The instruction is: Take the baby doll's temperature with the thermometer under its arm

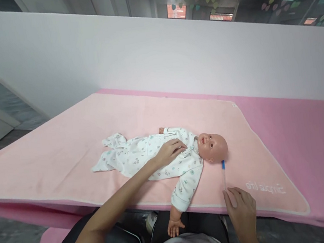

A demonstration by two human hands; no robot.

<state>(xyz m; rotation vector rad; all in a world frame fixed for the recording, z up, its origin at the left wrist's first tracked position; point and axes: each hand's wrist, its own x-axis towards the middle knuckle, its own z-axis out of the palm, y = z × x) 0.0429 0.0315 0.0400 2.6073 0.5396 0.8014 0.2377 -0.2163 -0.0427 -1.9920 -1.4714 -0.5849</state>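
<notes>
The step in hand looks to be a close, two-handed one at the doll (153,150): the left hand (170,152) lies over its chest with fingers loosely bent, while the right hand (241,206), toward four o'clock from the left, has thumb and forefinger together on the clear end of a slim stick (224,175). Whether the left fingertips pinch any cloth, I cannot tell. The stick points to twelve o'clock, its blue tip right at the near side of the doll's head (217,148); contact is too fine to judge (it could be touching or just short). The next move, I judge, calls for a light, steady pinch on so thin a shaft, and a calm left hand to stop the body rolling. The doll lies on its back, head at three o'clock and legs at nine, near the front edge of the table. Its head is smooth, round and bald, probably hard plastic; the white printed sleepsuit (136,152) looks soft and wrinkled, its feet flat and limp. The near arm slopes toward seven o'clock, its moulded hand (175,227) hanging past the edge. Beneath spreads a peach blanket (64,141), plush-looking and pale-bordered, with mirrored-looking lettering (265,188) toward four o'clock, over a smoother pink cover (314,138).
</notes>
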